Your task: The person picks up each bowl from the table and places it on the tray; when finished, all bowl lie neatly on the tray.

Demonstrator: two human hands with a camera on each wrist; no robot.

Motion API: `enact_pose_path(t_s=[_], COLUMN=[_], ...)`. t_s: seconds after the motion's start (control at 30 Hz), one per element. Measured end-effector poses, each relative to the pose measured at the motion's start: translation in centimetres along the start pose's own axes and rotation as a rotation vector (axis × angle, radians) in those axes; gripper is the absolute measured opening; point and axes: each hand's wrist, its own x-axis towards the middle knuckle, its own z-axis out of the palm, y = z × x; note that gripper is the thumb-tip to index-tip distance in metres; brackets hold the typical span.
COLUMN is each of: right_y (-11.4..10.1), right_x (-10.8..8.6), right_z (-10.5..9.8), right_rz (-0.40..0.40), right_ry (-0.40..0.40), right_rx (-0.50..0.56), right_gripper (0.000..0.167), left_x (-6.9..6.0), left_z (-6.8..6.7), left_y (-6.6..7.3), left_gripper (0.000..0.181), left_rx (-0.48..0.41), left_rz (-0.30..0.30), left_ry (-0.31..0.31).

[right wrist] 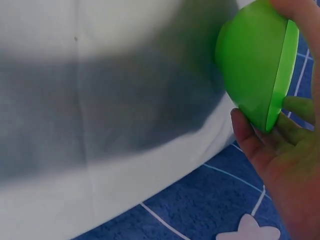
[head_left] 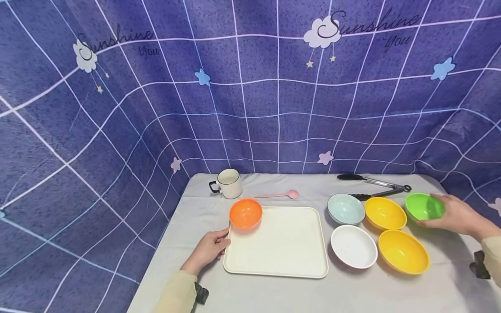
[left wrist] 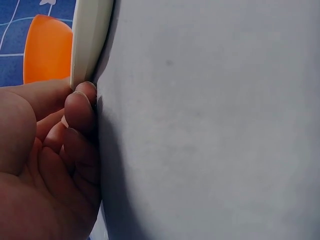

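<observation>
At the cream tray's (head_left: 278, 256) left edge, my left hand (head_left: 209, 248) pinches the rim between thumb and curled fingers. The left wrist view shows the fingertips tucked against the tray's side (left wrist: 90, 45), close to the tablecloth. An orange bowl (head_left: 245, 215) sits upright on the tray's back left corner. On the far right, my right hand (head_left: 455, 216) grips a green bowl (head_left: 420, 208) by its right side. In the right wrist view the green bowl (right wrist: 255, 65) has thumb and fingers spread around its rim; whether its base touches the cloth, I cannot tell.
Right of the tray stand a light blue bowl (head_left: 346, 209), a white bowl (head_left: 354, 247) and two yellow bowls, one behind (head_left: 385, 214) and one in front (head_left: 403, 252). Black-handled tongs (head_left: 375, 180), a pink spoon (head_left: 275, 195) and a white mug (head_left: 230, 184) lie along the back.
</observation>
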Motion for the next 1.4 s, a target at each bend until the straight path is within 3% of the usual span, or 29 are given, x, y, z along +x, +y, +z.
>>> enact_pose_path(t_s=[0.37,0.77,1.13,1.4], right_y=[0.5,0.0,-2.7,-5.5], right_x=[-1.0,-1.5,-0.8,0.2], right_z=[-2.0,-2.9,-3.2,-3.0], right_rz=[0.024,0.048,0.036,-0.03], right_ry=[0.072,0.072,0.079,0.079], right_rx=[0.023,0.009,0.017,0.003], right_gripper=[0.106,0.107,0.11,0.11], left_x=[-0.1,0.2,0.2,0.3], left_z=[-0.1,0.0,0.0,0.0], left_y=[0.2,0.3,0.0,0.0], left_gripper=[0.05,0.05,0.051,0.051], left_rx=[-0.003,0.005,0.006,0.011], left_rz=[0.018,0.007,-0.007,-0.007], left_ry=[-0.012,-0.012,-0.005,0.002])
